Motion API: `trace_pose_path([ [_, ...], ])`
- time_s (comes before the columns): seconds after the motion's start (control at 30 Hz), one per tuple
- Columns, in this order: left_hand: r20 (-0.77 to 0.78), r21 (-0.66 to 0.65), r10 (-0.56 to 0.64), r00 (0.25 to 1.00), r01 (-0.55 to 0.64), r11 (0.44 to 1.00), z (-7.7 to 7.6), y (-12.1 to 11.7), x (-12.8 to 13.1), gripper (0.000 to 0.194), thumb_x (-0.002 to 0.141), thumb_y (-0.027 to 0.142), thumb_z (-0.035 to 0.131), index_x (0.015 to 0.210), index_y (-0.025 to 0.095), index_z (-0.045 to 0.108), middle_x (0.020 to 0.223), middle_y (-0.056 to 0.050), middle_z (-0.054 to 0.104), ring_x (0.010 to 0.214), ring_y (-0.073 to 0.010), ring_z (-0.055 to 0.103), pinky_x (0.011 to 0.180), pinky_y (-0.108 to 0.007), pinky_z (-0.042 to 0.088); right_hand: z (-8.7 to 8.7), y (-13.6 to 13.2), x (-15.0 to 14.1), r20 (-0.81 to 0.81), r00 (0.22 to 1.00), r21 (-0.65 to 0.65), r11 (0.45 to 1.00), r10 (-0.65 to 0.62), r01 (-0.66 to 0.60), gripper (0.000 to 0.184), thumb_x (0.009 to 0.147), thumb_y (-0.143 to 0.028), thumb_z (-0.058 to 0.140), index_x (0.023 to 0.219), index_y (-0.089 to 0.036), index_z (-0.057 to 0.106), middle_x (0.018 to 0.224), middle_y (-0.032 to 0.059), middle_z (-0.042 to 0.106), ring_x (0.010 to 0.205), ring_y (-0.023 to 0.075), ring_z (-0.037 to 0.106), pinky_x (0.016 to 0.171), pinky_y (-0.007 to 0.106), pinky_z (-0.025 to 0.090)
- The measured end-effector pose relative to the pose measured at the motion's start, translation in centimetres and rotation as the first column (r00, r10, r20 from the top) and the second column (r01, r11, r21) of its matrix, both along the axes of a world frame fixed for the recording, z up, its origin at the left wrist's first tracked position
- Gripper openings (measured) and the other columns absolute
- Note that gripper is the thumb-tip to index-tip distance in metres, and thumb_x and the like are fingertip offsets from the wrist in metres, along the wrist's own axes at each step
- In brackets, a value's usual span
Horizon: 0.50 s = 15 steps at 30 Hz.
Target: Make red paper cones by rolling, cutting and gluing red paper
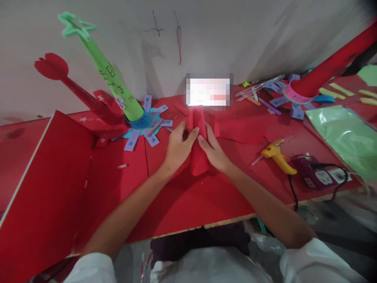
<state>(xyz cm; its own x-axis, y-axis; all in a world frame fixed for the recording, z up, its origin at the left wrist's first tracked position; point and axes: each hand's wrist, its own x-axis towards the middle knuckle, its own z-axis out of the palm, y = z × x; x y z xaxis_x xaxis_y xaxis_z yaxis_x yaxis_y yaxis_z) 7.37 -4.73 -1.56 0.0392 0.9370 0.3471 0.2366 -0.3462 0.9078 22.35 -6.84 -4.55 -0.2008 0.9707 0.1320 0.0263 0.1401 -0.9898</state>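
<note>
A folded red paper piece (200,163) stands gripped in two bare hands, left of the yellow glue gun (273,151). The left hand (180,146) and right hand (216,152) are nearly closed about its sides, thumbs pressed to the front, other fingers curled largely out of view. The piece looks part-shaped: its folds are in, yet no glued seam shows, and whether one is needed cannot be told. Nothing is visibly attached to it.

Well to the glue gun's left, a star-topped green tube (110,80) rises from a strip-fringed base, apparently finished, beside a red stemmed form (79,94). Behind the glue gun leans a red tube (331,65) in a pink band (298,94), also seemingly assembled. Just to the glue gun's right sits a purple box (308,169); the glue gun itself lies unheld.
</note>
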Motion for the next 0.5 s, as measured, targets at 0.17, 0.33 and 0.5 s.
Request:
trace_pose_path([
  [0.17,-0.018,0.029,0.054,0.998,-0.054,0.998,-0.16,0.31,-0.38,0.027,0.102,0.033,0.068,0.083,0.022,0.052,0.080,0.001,0.056,0.072,-0.0145,0.052,0.068,-0.031,0.047,-0.42,0.32,-0.07,0.037,0.999,0.121,0.993,-0.019,0.014,0.080,0.105,-0.063,0.057,0.173,-0.039,0.022,0.182,0.0007,0.029,0.170,0.0252,0.025,0.141,0.051,0.021],
  [0.33,-0.031,0.091,0.020,0.999,-0.017,0.996,0.25,-0.20,-0.39,0.019,0.102,0.023,0.066,0.089,0.023,0.052,0.084,0.001,0.057,0.074,-0.0143,0.056,0.069,-0.031,0.048,-0.50,0.26,-0.32,0.064,0.996,0.261,0.965,-0.054,0.035,0.076,0.108,-0.051,0.054,0.175,-0.037,0.021,0.185,-0.0017,0.021,0.173,0.0240,0.016,0.142,0.050,0.013],
  [0.5,-0.114,0.158,-0.038,0.993,0.056,0.986,0.36,-0.30,-0.67,0.010,0.103,0.021,0.063,0.097,0.023,0.055,0.085,0.001,0.060,0.074,-0.0145,0.057,0.067,-0.030,0.047,-0.05,0.03,-0.37,0.067,0.997,0.243,0.970,-0.036,0.019,0.077,0.108,-0.049,0.054,0.176,-0.039,0.019,0.186,-0.0053,0.016,0.173,0.0237,0.012,0.142,0.052,0.014],
])
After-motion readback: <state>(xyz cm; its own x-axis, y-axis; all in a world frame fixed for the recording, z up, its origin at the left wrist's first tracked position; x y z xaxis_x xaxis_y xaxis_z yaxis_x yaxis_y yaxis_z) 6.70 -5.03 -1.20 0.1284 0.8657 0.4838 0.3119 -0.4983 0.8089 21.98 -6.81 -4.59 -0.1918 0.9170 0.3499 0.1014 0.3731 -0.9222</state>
